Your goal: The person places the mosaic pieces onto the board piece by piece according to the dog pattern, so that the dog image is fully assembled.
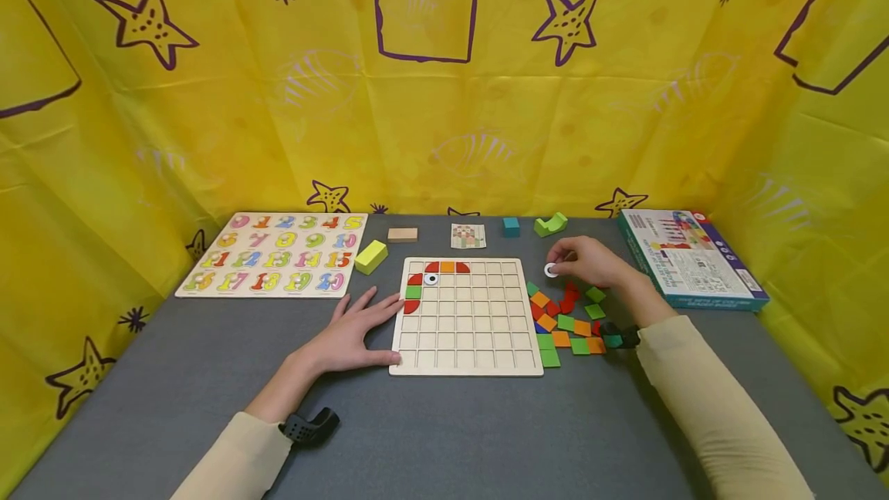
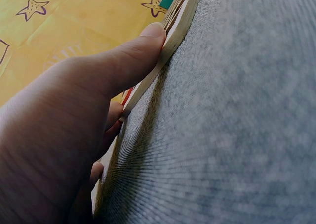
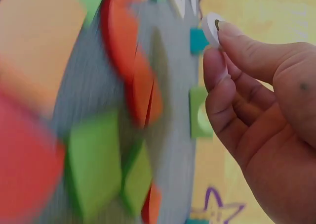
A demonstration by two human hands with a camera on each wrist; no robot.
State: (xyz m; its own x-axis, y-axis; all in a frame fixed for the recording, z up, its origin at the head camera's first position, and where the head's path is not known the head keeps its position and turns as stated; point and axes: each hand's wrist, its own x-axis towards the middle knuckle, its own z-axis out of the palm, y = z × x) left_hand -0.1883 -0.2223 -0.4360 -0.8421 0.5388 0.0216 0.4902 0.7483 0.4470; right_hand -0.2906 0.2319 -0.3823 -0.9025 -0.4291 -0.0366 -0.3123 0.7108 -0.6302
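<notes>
A wooden grid board (image 1: 467, 315) lies mid-table with a few red, orange and green tiles and a white eye tile (image 1: 431, 279) set in its top-left corner. My left hand (image 1: 357, 332) lies flat on the grey table, fingers straight, thumb against the board's left edge (image 2: 168, 41). My right hand (image 1: 586, 261) hovers right of the board and pinches a small white round eye piece (image 1: 552, 270) (image 3: 213, 26) between thumb and fingers. Below it lies a heap of loose coloured tiles (image 1: 569, 322) (image 3: 94, 169).
A number puzzle board (image 1: 278, 253) lies at the back left beside a yellow-green block (image 1: 371, 256). Along the back are a wooden block (image 1: 402, 234), a pattern card (image 1: 468, 235), a teal cube (image 1: 511, 226) and a green arch (image 1: 550, 224). The game box (image 1: 687, 257) sits at right. Yellow cloth walls enclose the table.
</notes>
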